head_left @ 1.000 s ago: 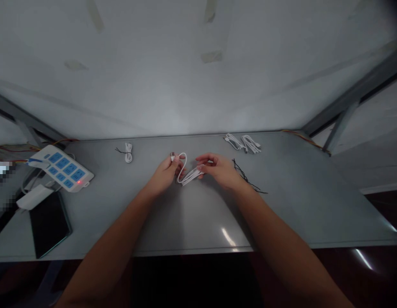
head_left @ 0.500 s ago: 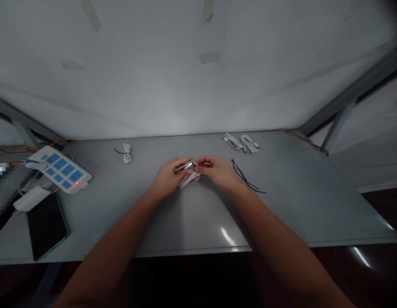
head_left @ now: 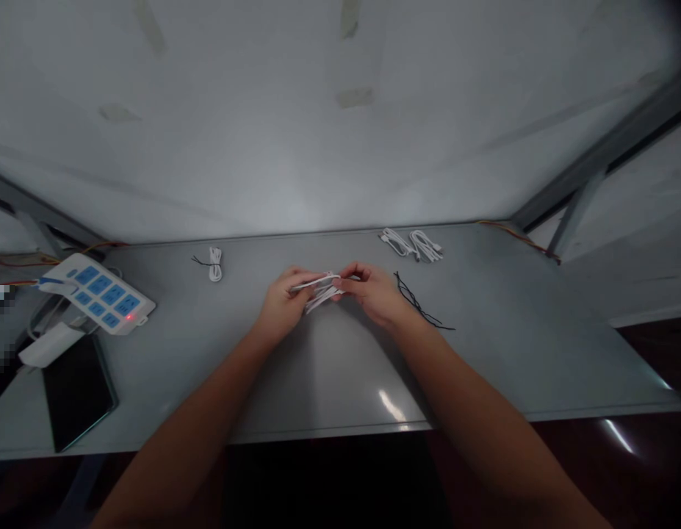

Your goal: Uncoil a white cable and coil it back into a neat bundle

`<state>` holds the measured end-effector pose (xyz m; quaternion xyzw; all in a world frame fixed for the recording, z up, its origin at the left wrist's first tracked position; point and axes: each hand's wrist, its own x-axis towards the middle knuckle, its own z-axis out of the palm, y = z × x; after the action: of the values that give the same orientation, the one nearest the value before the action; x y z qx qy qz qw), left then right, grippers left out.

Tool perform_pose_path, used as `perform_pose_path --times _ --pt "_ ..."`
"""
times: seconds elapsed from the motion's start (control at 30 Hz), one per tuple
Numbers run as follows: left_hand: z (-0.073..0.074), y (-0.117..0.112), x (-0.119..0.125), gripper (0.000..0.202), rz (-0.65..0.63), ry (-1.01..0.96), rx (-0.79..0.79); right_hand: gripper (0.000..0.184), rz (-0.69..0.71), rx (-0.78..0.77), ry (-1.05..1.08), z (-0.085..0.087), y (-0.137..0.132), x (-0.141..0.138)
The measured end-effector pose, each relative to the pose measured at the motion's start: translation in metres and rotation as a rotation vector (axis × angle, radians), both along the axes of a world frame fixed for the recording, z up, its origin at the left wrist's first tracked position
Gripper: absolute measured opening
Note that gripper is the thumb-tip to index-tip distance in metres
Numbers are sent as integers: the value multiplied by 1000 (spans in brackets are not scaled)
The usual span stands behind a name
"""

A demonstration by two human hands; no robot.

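As the hands [head_left: 285, 303] grip it, a white cable [head_left: 322, 295] lies folded between them.

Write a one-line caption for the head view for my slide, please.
Left hand and right hand hold a white cable over a grey table, near a black wire.

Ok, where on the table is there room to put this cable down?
The widest free patch on the grey table lies right of the black wire. Another lies nearer you, below the white cable in your left hand and right hand. The left end is crowded: power strip, white block, black phone.
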<state>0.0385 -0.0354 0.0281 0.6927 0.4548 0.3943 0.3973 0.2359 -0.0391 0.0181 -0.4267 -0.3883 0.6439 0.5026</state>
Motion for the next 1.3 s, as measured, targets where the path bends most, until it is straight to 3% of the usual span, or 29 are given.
perform_pose_path --times 0.13,0.33,0.43,0.57,0.7,0.87,0.97,1.07,1.3 --pt "-3 -2 3 27 -38 -42 30 38 13 1 121 6 -1 1" --pt "-8 -8 9 39 -108 -278 -195 37 9 12 157 11 -2 3" --pt "-7 -7 10 43 -63 -237 -170 38 -7 2 130 10 -3 1" --pt "-3 -3 7 32 20 -64 -55 38 -1 -4 64 6 -2 3" --pt "-5 2 2 26 70 13 -24 26 -42 53 -344 7 6 28" --pt "-13 5 0 26 67 47 -99 2 -339 103 -1165 24 9 89" --pt "-15 7 0 23 53 51 -119 4 -143 -66 -1339 33 3 118" --pt "-17 9 -1 18 34 58 -127 5 67 -95 -1365 34 0 130" --pt "-20 8 -1 20 11 -18 -171 4 184 -65 -1389 30 0 124"
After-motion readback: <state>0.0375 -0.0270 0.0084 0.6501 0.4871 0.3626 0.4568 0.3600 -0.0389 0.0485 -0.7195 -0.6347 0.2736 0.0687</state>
